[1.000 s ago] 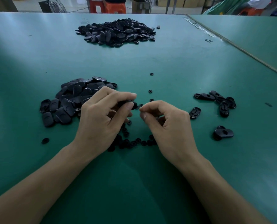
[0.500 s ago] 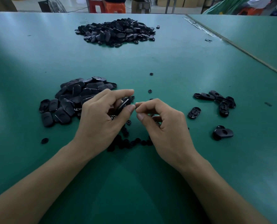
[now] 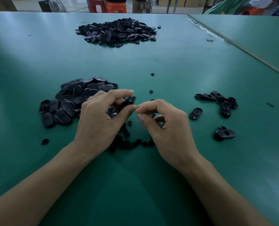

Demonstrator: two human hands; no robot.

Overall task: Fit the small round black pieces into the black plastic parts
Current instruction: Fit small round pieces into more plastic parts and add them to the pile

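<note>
Light: dim, cool, diffuse; brightest at the far, background end. Glare: pale soft bands on the green table point(image 3: 168, 62), upper left, right of centre and lower right corner. Shadow: soft, dark, pooled beneath the left hand point(image 3: 99, 121) and right hand point(image 3: 168, 128). Near pile of black parts point(image 3: 77, 96): low contrast, outlines merging. Edges: wide-angle stretch, strongest toward the lower corners. Background: slightly soft.

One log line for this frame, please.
step: fitting | left hand: grips black plastic part | right hand: pinching at part, piece hidden | loose round pieces: between hands
</note>
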